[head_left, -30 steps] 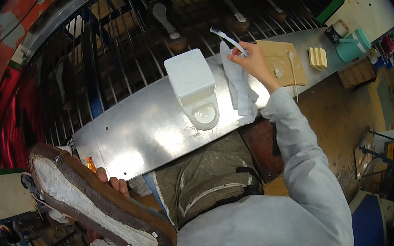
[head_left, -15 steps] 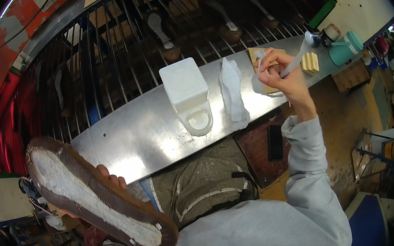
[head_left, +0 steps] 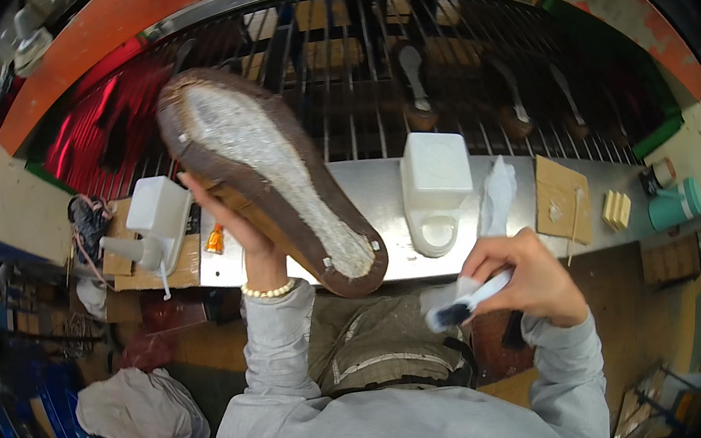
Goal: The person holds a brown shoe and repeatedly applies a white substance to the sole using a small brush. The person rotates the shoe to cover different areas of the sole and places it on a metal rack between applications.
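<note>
My left hand (head_left: 239,237) is wrapped round the side of a brown shoe upper (head_left: 272,163), held up above the steel bench with its underside facing me. A pale, rough strip runs along the middle of that underside, with small white bits near both ends. In my right hand (head_left: 533,280) is a small brush (head_left: 486,292) with a white handle and dark bristles, pointing left and held low in front of the bench. Something thin and white (head_left: 437,298), blurred, also shows by those fingers; its kind is unclear. Brush and shoe are apart.
On the steel bench (head_left: 365,191) stand a white plastic dispenser (head_left: 437,172) with a round cup, a white cloth (head_left: 498,192), cardboard (head_left: 561,193), yellow blocks (head_left: 617,210) and a teal cup (head_left: 675,204). Left is a white nozzled bottle (head_left: 160,214). Behind, a barred rack (head_left: 339,124) holds several shoe parts.
The shoe has risen and moved right, in front of the rack. My right hand has come down and nearer from above the cardboard, its brush now pointing left. The whole view has shifted.
</note>
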`<state>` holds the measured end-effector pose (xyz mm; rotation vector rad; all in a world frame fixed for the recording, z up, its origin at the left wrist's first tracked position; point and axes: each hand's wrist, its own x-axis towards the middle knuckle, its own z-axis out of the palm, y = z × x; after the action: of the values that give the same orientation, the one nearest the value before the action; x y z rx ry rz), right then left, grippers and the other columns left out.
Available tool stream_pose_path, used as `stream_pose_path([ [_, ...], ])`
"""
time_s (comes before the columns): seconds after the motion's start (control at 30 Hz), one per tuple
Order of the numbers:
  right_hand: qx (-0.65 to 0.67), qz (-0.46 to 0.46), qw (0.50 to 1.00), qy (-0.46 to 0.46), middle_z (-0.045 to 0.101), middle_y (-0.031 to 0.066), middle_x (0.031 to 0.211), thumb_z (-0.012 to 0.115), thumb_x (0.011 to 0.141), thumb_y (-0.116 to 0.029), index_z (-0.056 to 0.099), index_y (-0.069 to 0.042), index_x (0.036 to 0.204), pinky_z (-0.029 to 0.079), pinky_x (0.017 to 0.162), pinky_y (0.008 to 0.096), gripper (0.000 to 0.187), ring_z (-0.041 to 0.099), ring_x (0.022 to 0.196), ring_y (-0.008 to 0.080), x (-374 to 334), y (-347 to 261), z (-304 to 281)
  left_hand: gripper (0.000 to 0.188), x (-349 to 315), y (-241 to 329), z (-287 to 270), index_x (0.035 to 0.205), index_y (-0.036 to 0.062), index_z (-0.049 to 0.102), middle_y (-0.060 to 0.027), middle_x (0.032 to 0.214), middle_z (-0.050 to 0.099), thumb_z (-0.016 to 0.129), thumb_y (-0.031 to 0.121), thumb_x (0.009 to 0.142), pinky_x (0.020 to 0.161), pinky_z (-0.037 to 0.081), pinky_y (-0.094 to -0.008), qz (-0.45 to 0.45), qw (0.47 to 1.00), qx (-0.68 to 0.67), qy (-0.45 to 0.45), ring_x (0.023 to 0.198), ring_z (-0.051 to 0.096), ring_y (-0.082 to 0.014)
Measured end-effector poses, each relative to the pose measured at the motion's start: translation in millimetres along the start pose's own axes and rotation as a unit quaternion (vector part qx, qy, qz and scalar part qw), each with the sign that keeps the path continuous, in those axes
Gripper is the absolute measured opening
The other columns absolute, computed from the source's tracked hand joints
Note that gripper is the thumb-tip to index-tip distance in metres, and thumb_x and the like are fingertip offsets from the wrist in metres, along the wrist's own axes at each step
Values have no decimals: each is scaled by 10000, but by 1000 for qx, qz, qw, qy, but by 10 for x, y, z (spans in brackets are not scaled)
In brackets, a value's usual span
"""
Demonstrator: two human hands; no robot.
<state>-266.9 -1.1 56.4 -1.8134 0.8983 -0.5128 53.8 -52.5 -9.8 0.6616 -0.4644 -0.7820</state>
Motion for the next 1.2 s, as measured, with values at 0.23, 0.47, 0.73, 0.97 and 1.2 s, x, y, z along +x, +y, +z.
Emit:
stream_pose_path([
  [0.23, 58, -163, 984, 53, 730, 42, 735, 817, 753, 3, 801, -25, 885, 493, 602, 230, 136, 677, 658, 121, 473, -221, 444, 826, -121, -133, -85, 1569, 151, 289, -114, 1535, 400, 225, 740, 992, 1150, 373, -424, -11, 995, 79, -64, 1395, 414, -268],
  [0.47, -19, -258, 954, 152, 697, 41, 781, 825, 678, 34, 776, -10, 858, 470, 604, 251, 191, 643, 688, 114, 859, -549, 385, 896, -289, -226, -196, 1543, 80, 320, -164, 1460, 479, 238, 765, 971, 1102, 452, -435, -68, 971, 54, -224, 1305, 528, -298],
  [0.73, -38, -315, 906, 281, 594, -1, 808, 947, 628, -114, 748, 6, 833, 400, 550, 225, 310, 532, 682, 61, 1051, -646, 236, 744, -489, -258, -36, 1446, 47, 419, -174, 1308, 582, 246, 634, 1024, 976, 550, -421, -101, 946, -51, -302, 1179, 614, -286],
  [0.97, -113, -359, 858, 349, 483, -29, 829, 975, 595, -167, 657, -1, 767, 332, 547, 206, 398, 423, 690, 56, 1188, -653, 158, 1008, -659, -160, -70, 1553, 34, 281, -245, 1458, 475, 174, 817, 926, 1068, 507, -469, -195, 939, 120, -254, 1315, 541, -369],
  [1.2, -165, -295, 841, 422, 407, -74, 850, 990, 596, -180, 488, -58, 1231, 258, 545, 167, 819, 303, 643, 5, 1209, -559, 116, 946, -783, -197, -60, 1544, 41, 305, -239, 1448, 486, 192, 776, 960, 1026, 532, -438, -232, 943, 76, -227, 1282, 569, -339],
])
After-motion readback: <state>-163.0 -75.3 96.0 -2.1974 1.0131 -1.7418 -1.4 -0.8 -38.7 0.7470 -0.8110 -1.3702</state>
